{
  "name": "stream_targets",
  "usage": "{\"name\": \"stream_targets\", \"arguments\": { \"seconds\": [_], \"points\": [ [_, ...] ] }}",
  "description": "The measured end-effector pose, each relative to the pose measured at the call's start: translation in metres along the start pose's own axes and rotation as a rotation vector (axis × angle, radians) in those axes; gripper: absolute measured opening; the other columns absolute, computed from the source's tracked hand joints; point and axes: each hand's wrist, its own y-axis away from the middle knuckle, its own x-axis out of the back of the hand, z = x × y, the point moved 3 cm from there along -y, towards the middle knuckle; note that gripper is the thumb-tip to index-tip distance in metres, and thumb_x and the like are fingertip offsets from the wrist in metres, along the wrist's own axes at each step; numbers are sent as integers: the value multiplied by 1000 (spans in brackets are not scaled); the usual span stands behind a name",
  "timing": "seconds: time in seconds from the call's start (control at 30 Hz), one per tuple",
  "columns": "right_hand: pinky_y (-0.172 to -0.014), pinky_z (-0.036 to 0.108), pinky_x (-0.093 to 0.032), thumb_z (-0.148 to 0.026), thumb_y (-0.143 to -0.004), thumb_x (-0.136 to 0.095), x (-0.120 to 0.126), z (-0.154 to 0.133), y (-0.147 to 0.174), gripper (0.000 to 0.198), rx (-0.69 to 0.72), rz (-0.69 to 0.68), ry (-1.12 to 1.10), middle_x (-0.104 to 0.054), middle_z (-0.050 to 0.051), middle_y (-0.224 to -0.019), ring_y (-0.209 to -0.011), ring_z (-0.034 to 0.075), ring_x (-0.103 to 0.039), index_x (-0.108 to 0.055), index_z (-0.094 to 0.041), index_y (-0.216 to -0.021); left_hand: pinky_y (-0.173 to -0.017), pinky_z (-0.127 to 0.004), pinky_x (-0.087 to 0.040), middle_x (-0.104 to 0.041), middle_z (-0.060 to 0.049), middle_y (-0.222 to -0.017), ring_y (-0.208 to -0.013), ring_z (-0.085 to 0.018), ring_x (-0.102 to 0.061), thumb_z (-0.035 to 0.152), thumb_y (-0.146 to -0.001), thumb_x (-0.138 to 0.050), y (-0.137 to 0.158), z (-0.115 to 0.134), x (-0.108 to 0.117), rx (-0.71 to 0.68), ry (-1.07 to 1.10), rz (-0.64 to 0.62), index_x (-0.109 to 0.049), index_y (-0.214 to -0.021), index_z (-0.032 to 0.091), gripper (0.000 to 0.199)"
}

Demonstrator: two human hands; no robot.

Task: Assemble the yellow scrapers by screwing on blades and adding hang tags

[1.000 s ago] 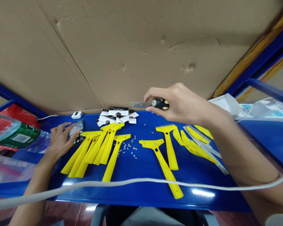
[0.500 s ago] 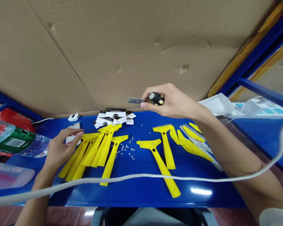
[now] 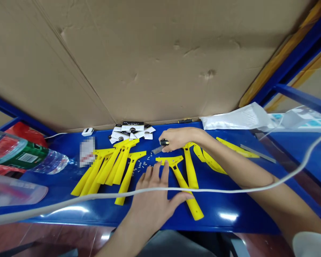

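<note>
Your left hand [image 3: 151,204] is spread over a yellow plastic scraper [image 3: 194,208]; your right hand [image 3: 178,137], just ahead, grips a black-and-yellow handle [image 3: 164,142] plus grey metal strip [image 3: 157,150]. Looks partway: small pale screws [image 3: 140,165] beyond your left lie loose.

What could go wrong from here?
The thin grey metal blade, held with the black-and-yellow screwdriver in the right hand, points toward the left hand's side; a sharp edge might nick its fingers.
The loose small pale screws and nuts beside those fingers could be scattered.
The long white cable crosses in front of both arms in view and might snag.
</note>
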Motion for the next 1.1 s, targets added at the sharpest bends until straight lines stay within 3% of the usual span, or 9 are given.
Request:
{"name": "stream_targets", "arguments": {
  "seconds": [0.1, 0.2, 0.33, 0.47, 0.67, 0.83, 0.93, 1.03, 1.1],
  "points": [
    [-60, 31, -39, -41, -90, -81, -7, 7, -8, 28, -62, -119, -76, -77, 6, -87, -73, 19, -66, -69, -16, -89, -110, -72, -51, -58, -30, -161, -142, -53, -60, 95, -92, -45, -8, 23, -8, 99, -95, -14, -53, -167, 16, 110],
    [-59, 30, -39, -49, -77, -93, -9, 12, -11, 44, -58, -166, -124, -76, 4, -86, -75, 19, -66, -66, -17, -92, -112, -69, -53, -60, -26, -160, -141, -53, -61, 84, -96, -58, -17, 35, -3, 115, -166, -5, -59, -163, 18, 94],
    [-57, 30, -39, -52, -69, -98, -10, 14, -12, 54, -72, -220, -156, -72, 2, -78, -71, 19, -65, -60, -19, -88, -111, -65, -56, -63, -22, -159, -142, -50, -61, 63, -102, -64, -17, 40, 0, 105, -150, 18, -63, -160, 23, 71],
    [-57, 30, -43, -52, -71, -97, -9, 8, -8, 53, -65, -232, -191, -66, -1, -72, -66, 17, -62, -57, -20, -85, -113, -67, -55, -60, -21, -163, -147, -52, -57, 47, -99, -69, -13, 39, -6, 145, -71, 3, -56, -166, 22, 72],
    [-48, 30, -42, -52, -71, -94, -1, 5, -3, 48, 37, -133, -242, -68, -1, -75, -51, 12, -54, -62, -18, -80, -113, -64, -57, -44, -24, -175, -151, -50, -55, 27, -96, -66, -15, 32, -8, 227, 125, 22, -43, -173, 20, 80],
    [-47, 29, -42, -51, -72, -91, 8, 3, 7, 44, 59, -73, -308, -69, 0, -74, -51, 12, -55, -67, -16, -84, -108, -60, -62, -39, -23, -177, -152, -46, -55, 28, -99, -62, -14, 29, -6, 202, 344, 126, -37, -173, 24, 78],
    [-47, 29, -42, -49, -73, -91, 15, -5, 17, 42, 49, -43, -300, -75, 3, -81, -51, 12, -57, -68, -16, -86, -109, -59, -61, -42, -21, -175, -155, -42, -54, 23, -103, -56, -14, 28, -7, 152, 435, 245, -39, -170, 27, 69],
    [-48, 28, -42, -47, -78, -89, 24, -15, 28, 38, 63, 26, -287, -73, 1, -75, -50, 12, -58, -66, -18, -85, -112, -55, -60, -52, -19, -167, -156, -38, -53, 19, -105, -50, -17, 20, -7, 110, 554, 387, -48, -162, 27, 58],
    [-47, 28, -42, -47, -84, -85, 31, -20, 37, 35, 64, 101, -284, -72, 0, -72, -47, 12, -58, -63, -19, -86, -105, -50, -63, -60, -17, -157, -145, -35, -63, 22, -106, -54, -20, 12, -7, 119, 708, 391, -51, -156, 28, 51]
  ]
}}
